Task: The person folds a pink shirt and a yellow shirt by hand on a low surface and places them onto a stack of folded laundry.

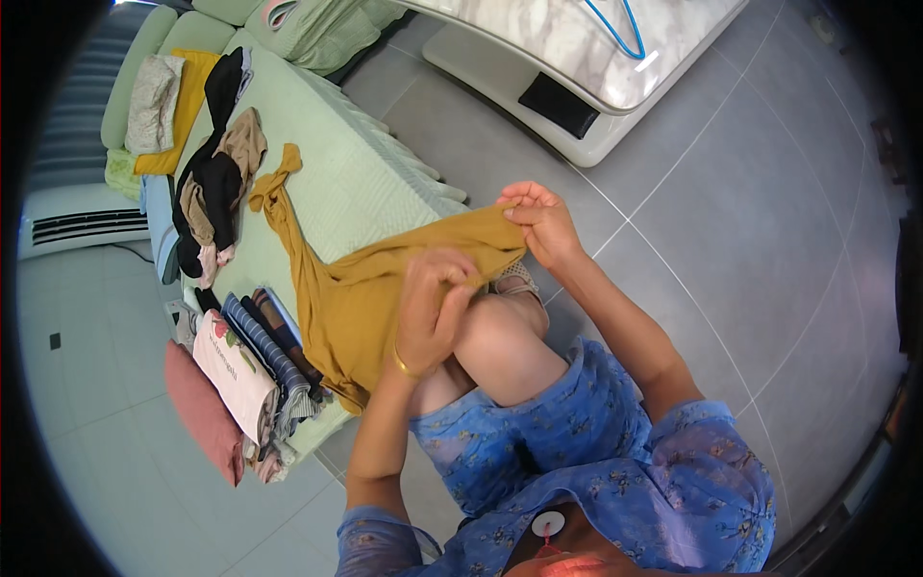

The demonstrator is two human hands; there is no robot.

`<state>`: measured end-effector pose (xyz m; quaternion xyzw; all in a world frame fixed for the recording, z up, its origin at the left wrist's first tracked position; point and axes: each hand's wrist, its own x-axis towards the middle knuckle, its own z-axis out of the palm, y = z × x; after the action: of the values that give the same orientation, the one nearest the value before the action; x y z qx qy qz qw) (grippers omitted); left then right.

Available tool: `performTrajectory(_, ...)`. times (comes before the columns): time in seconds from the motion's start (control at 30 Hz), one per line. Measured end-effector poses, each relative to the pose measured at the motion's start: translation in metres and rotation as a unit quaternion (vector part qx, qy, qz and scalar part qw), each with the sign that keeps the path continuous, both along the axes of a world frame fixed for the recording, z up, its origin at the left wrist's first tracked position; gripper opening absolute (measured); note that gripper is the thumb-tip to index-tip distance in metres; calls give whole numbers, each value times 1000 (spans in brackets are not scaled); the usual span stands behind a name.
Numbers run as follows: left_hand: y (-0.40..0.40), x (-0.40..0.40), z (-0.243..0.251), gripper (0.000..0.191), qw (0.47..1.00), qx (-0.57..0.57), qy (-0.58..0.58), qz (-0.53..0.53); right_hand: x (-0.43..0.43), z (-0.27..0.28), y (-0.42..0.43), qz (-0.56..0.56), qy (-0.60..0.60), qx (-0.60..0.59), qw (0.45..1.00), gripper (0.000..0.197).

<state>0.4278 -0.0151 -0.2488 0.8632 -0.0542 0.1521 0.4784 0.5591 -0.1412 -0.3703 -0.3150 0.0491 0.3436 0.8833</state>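
A mustard-yellow cloth garment (360,303) spreads from the sofa edge across to my knees, with a twisted narrow end lying farther back on the seat. My right hand (541,222) pinches its far right corner between thumb and fingers and holds it up. Nearer to me, my left hand (434,306), with a gold-coloured bangle at the wrist, is blurred; its curled fingers grip the garment's near edge above my knee. The fabric is pulled fairly flat between the two hands.
The sofa (346,166) has a pale green quilted cover. Black and tan clothes (220,173) lie loosely heaped on it, near a folded stack (241,375) and a pink cushion (202,411). A marble-patterned table (548,36) bears a blue hanger (626,36).
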Motion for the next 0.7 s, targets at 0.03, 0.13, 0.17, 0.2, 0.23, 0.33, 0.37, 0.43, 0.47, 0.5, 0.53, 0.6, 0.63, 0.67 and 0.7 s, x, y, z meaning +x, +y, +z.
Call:
performTrajectory(0.03, -3, -8, 3, 18, 995, -93, 35, -10, 5, -1, 0, -9, -15, -24, 1000, 26)
performTrajectory(0.13, -16, -20, 27, 13, 985, -65, 157, -5, 13, 6, 1, -20, -50, -52, 997, 23)
performTrajectory(0.17, -16, -18, 28, 13, 986, -63, 156, -4, 14, 10, 1, -23, -69, -60, 996, 22)
performTrajectory(0.2, -15, -14, 27, 14, 989, 4, 145, -22, 13, 17, 2, -21, -72, -57, 996, 22)
performTrajectory(0.23, -12, -9, 27, 15, 987, 72, 135, -41, 12, 24, 2, -20, -72, -50, 996, 22)
performTrajectory(0.33, -3, 4, 10, 12, 985, 169, -12, -11, 7, 43, -2, -5, -77, -40, 996, 21)
performTrajectory(0.37, -1, 6, 6, 12, 985, 169, -14, -10, 4, 49, -4, 9, -78, -36, 996, 20)
performTrajectory(0.43, -4, 12, 7, 11, 986, 156, 17, 58, -4, 62, -9, 32, -78, -16, 996, 19)
performTrajectory(0.47, -5, 14, 7, 11, 985, 151, 28, 81, -8, 67, -11, 54, -75, 5, 996, 18)
performTrajectory(0.5, -5, 16, 6, 10, 990, 116, 48, 59, -12, 73, -13, 55, -77, 5, 995, 18)
performTrajectory(0.53, -5, 16, 5, 9, 994, 82, 69, 37, -16, 77, -13, 51, -109, -11, 993, 19)
performTrajectory(0.6, -5, 12, 4, 10, 995, 32, 75, 59, -21, 87, -18, 47, -141, -27, 989, 19)
performTrajectory(0.63, -4, 10, 3, 11, 993, -17, 84, 81, -22, 93, -22, 16, -189, -90, 978, 19)
performTrajectory(0.67, -3, 7, 4, 11, 993, -17, 83, 81, -24, 95, -25, -16, -237, -152, 960, 20)
performTrajectory(0.7, -2, 4, 5, 11, 993, -16, 87, 84, -26, 94, -29, -16, -237, -152, 959, 20)
